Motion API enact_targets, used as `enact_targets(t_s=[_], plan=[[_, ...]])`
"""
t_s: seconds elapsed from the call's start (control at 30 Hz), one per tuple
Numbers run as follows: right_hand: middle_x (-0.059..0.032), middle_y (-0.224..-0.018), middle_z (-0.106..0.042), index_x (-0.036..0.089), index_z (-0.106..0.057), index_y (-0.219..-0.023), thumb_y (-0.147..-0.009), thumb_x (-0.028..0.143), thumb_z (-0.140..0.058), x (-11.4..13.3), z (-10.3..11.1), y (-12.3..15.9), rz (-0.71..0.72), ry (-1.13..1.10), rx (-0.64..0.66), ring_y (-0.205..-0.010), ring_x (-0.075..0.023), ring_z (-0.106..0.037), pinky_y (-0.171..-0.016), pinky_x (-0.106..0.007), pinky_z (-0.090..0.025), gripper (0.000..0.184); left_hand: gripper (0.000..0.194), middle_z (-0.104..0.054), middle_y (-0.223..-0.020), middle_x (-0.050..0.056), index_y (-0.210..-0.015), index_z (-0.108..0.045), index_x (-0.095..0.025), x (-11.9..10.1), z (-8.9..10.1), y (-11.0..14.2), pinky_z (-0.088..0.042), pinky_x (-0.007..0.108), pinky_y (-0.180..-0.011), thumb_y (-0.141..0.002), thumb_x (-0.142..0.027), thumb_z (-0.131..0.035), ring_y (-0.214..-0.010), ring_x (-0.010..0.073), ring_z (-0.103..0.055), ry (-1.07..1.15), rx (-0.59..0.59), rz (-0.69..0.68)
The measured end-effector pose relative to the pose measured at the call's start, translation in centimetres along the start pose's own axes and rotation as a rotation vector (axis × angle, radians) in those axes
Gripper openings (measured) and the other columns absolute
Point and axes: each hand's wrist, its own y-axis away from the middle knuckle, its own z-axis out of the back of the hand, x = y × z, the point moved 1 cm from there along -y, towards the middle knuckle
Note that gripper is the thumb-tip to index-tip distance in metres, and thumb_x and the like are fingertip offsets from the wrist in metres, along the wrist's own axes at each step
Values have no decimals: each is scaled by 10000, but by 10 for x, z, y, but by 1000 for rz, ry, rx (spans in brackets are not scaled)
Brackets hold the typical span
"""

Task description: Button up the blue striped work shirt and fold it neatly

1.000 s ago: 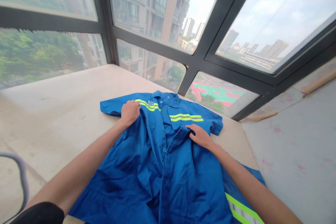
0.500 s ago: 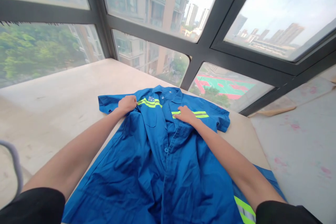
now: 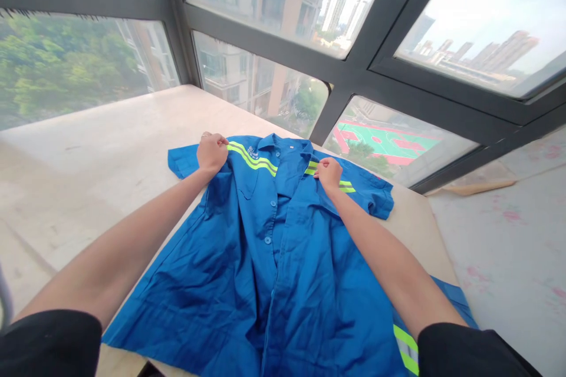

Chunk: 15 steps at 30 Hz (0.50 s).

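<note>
A: What are the fingers doing?

B: On the left hand they are curled in, pinching the shirt at the outer end of a yellow stripe, near the shoulder. On the right hand they are bent too, thumb and fingertips together on cloth at the stripe across the other front panel.

A: So 2 pinches, 1 on each side of the chest?

B: Yes, with the collar and the open front between them. The right hand is nearer the opening; the left is farther out.

A: And the wrists and arms?

B: The backs of both hands face up. Each forearm runs forward and inward, the 2 of them converging toward the collar. The right forearm passes above the shirt's side; the left slants in from the lower corner. Black cuffs show at the near end of both.

A: Where does the shirt lie?

B: Spread on the pale sill, collar toward the windows, hem toward the wearer, the lower part wrinkled. Beside it, partly under the right arm, is more blue cloth with a reflective band.
</note>
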Motion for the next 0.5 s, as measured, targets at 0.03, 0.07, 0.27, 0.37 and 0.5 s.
enact_targets(t_s=[0.03, 0.07, 0.27, 0.37, 0.5], plan=[[-60, -822, -686, 132, -636, -951, -769, 123, -446, -4, 0, -4, -59, -75, -22, -600, -157, -657, -608, -264, -525, 263, 209, -580, -956, 109, -814, -669, -141, -6, -3, 5, -412, 366, -846, -802, -98, -465, -939, 230, -546, 9, 2, -41], [-61, -820, -683, 128, -635, -943, -762, 115, -440, -7, 0, -7, -95, -111, -31, -598, -157, -656, -615, -270, -530, 267, 221, -578, -957, 102, -847, -673, -132, -13, -5, 10, -415, 352, -851, -802, -87, -462, -923, 211, -545, 18, 6, -78], [-102, -971, -688, 130, -660, -963, -709, 83, -465, -2, 9, 14, 137, -14, -5, -929, -224, -645, -908, -369, -497, 324, 260, -637, -970, 81, -926, -696, -162, -71, -13, 51, -462, 316, -861, -805, -121, -469, -930, 200, -584, 7, 159, -278], [-119, -1170, -651, 138, -656, -1111, -690, 21, -424, 16, 14, 48, 641, 134, 247, -1122, -233, -574, -1021, -396, -426, 495, 280, -682, -982, 73, -997, -692, -181, -95, -16, 87, -480, 303, -855, -839, -174, -461, -944, 205, -619, -79, 434, -337], [-110, -1319, -592, 192, -640, -1234, -729, -14, -464, 25, 18, 88, 1011, 424, 648, -1276, -250, -482, -1113, -474, -301, 572, 336, -656, -1128, 149, -1118, -648, -170, -102, -19, 136, -500, 346, -854, -842, -334, -547, -1036, 281, -636, -359, 693, -237]])
